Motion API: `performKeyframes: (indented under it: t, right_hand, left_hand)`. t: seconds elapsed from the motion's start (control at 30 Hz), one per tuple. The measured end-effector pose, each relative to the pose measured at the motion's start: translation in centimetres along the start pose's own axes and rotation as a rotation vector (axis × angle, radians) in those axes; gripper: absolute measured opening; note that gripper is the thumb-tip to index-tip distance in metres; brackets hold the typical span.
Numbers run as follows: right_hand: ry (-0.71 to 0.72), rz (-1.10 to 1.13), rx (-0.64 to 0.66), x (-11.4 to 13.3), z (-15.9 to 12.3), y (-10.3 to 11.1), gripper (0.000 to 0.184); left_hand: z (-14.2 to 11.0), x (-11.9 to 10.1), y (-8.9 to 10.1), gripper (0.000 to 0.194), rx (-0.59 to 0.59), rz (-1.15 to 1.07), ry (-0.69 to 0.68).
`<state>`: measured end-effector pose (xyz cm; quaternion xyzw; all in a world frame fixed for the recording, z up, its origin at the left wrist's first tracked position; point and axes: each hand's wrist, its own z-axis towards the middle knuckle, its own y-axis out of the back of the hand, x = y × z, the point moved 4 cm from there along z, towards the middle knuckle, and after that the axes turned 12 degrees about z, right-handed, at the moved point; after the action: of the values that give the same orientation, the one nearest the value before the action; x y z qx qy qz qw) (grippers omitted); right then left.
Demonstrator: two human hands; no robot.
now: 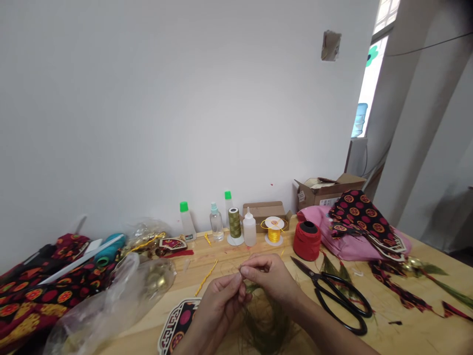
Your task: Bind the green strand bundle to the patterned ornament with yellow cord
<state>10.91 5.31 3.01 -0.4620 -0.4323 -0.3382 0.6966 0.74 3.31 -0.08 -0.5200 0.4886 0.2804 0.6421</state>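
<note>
My left hand [220, 301] and my right hand [272, 280] meet over the front middle of the table, thumbs and fingers pinched together fingertip to fingertip. Between them they hold olive-green thread [264, 323], whose loose bundle spreads beneath my palms; the exact spot gripped is hidden by the fingers. Beside my left wrist lies a patterned piece with a white fretwork border [170, 323]. Black-handled scissors [342, 298] rest to the right of my right forearm, blades angled toward the back left.
Along the wall stand a green thread spool [234, 224], a squeeze bottle [250, 231], a yellow cord spool [274, 232] and a red thread cone [307, 241]. Patterned cloth and a clear plastic bag [107, 315] cover the left. Pink fabric [314, 215] and green tassels [345, 276] lie right.
</note>
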Motion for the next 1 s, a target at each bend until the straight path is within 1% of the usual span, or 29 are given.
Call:
performKeyframes:
  t: [0.17, 0.4, 0.6, 0.87, 1.0]
  right_hand:
    - [0.000, 0.016, 0.003, -0.34, 0.20, 0.20, 0.016]
    - [-0.012, 0.018, -0.031, -0.49, 0.24, 0.34, 0.016]
    - [-0.008, -0.004, -0.004, -0.17, 0.06, 0.23, 0.019]
    - [-0.022, -0.032, 0.049, 0.26, -0.03, 0.08, 0.018]
    - [-0.062, -0.002, 0.077, -0.24, -0.06, 0.37, 0.022]
  left_hand:
    - [-0.07, 0.35, 0.36, 0.027, -0.001, -0.031, 0.012]
    - [-0.15, 0.32, 0.44, 0.027, -0.010, -0.029, 0.040]
    - [-0.16, 0.13, 0.37, 0.028, -0.012, -0.008, 0.016]
    - [-0.05, 0.20, 0.32, 0.026, -0.050, -0.003, 0.055]
    - [-0.09, 0.34, 0.40, 0.025, -0.060, -0.003, 0.070]
